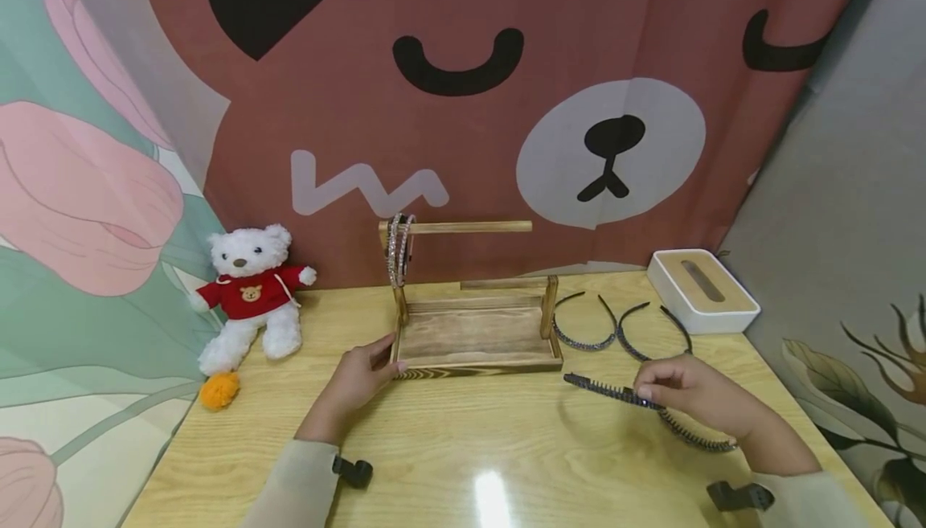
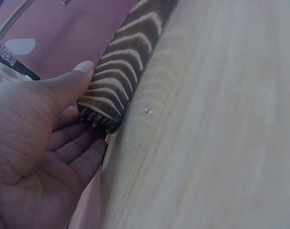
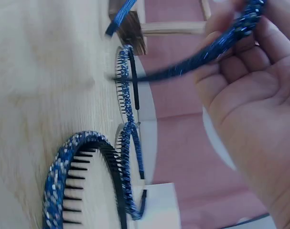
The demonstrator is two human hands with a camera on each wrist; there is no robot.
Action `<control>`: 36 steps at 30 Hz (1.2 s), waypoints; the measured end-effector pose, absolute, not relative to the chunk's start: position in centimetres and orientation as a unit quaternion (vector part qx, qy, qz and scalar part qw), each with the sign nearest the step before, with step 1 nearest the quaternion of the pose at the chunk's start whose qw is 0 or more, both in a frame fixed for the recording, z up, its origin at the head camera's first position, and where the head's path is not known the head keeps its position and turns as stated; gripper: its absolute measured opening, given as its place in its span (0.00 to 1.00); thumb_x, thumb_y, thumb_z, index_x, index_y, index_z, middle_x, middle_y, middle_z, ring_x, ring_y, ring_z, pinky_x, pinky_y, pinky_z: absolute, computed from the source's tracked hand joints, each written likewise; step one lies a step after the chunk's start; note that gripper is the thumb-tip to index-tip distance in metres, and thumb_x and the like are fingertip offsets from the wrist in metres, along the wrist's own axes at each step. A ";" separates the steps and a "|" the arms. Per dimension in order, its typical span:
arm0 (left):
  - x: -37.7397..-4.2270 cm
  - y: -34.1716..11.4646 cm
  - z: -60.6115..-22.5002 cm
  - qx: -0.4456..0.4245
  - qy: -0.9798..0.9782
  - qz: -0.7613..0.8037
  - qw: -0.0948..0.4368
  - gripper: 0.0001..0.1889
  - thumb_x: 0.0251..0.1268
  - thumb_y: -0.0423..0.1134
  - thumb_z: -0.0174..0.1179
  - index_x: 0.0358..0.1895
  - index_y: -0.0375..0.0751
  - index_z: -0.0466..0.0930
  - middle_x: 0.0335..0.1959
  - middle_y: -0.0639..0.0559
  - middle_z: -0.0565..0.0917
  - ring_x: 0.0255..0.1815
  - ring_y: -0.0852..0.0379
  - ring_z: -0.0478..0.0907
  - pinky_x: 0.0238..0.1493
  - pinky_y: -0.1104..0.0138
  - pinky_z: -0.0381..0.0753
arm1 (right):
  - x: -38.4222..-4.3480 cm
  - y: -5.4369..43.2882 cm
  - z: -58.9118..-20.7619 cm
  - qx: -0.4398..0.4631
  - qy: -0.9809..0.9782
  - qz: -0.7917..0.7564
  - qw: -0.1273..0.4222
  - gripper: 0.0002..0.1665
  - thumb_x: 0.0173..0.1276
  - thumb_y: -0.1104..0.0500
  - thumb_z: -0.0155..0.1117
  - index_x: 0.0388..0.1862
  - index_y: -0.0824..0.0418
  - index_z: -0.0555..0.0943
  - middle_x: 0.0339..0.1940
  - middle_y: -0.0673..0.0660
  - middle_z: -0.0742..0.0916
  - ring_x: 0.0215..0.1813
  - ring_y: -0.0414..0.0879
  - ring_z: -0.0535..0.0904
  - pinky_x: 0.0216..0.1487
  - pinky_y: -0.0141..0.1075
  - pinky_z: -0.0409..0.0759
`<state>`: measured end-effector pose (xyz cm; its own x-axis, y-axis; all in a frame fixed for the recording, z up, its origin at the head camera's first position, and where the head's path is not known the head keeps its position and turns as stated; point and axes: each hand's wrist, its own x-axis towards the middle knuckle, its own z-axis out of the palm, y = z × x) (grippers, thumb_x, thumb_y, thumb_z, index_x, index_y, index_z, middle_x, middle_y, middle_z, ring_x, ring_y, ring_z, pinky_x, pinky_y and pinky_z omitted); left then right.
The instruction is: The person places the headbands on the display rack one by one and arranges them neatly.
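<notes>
My left hand (image 1: 359, 377) grips the left front corner of a wooden display rack (image 1: 477, 369). In the left wrist view the thumb lies on the rack's dark, striped edge (image 2: 118, 71), and the fingers curl by its end. Sparkly headbands (image 1: 397, 251) hang at the left end of the rack's upper bar. My right hand (image 1: 687, 387) pinches a dark glittery toothed headband (image 1: 604, 388), raised off the table at the rack's right front; it looks blue in the right wrist view. Another toothed headband (image 3: 56, 186) lies below that hand. Two more, a left one (image 1: 584, 345) and a right one (image 1: 632, 345), lie behind.
A white box with a wood-coloured slotted lid (image 1: 712, 321) stands at the table's back right. On the left sits a white teddy bear (image 1: 249, 295) in a red top, with an orange pompom (image 1: 219, 390) by its foot. A bear-printed curtain (image 1: 463, 134) hangs behind the table.
</notes>
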<state>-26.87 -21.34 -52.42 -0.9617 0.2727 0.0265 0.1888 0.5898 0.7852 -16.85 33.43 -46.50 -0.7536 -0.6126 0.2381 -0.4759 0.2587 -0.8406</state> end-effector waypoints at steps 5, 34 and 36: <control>-26.8 -21.4 -52.7 0.123 0.888 0.439 0.057 0.37 0.80 0.45 0.69 0.85 0.41 0.66 0.78 0.37 0.77 0.77 0.41 0.78 0.75 0.50 0.80 | -17.6 33.9 -47.1 -0.354 0.723 -0.592 0.042 0.18 0.83 0.81 0.43 0.42 0.70 0.81 0.36 0.55 0.83 0.38 0.50 0.76 0.36 0.41 0.76; -26.8 -21.6 -52.8 0.132 0.886 0.442 0.046 0.37 0.80 0.45 0.68 0.85 0.40 0.67 0.77 0.38 0.78 0.77 0.42 0.78 0.76 0.49 0.80 | -27.0 24.2 -35.4 -0.105 0.425 -0.894 -0.097 0.10 0.87 0.57 0.57 0.47 0.63 0.79 0.40 0.55 0.85 0.42 0.43 0.79 0.46 0.30 0.82; -26.9 -21.5 -52.8 0.134 0.884 0.445 0.045 0.37 0.80 0.44 0.69 0.84 0.40 0.67 0.76 0.38 0.78 0.76 0.42 0.78 0.76 0.49 0.80 | -27.5 23.9 -35.0 -0.091 0.422 -0.896 -0.100 0.10 0.87 0.57 0.57 0.48 0.63 0.79 0.39 0.54 0.85 0.41 0.43 0.79 0.46 0.31 0.82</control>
<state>-26.89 -21.53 -52.82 -0.9600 0.2771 0.0402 0.1974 0.5683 0.7988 -27.54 23.85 -35.02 -0.9635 0.1028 0.2470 -0.2559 -0.6238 -0.7385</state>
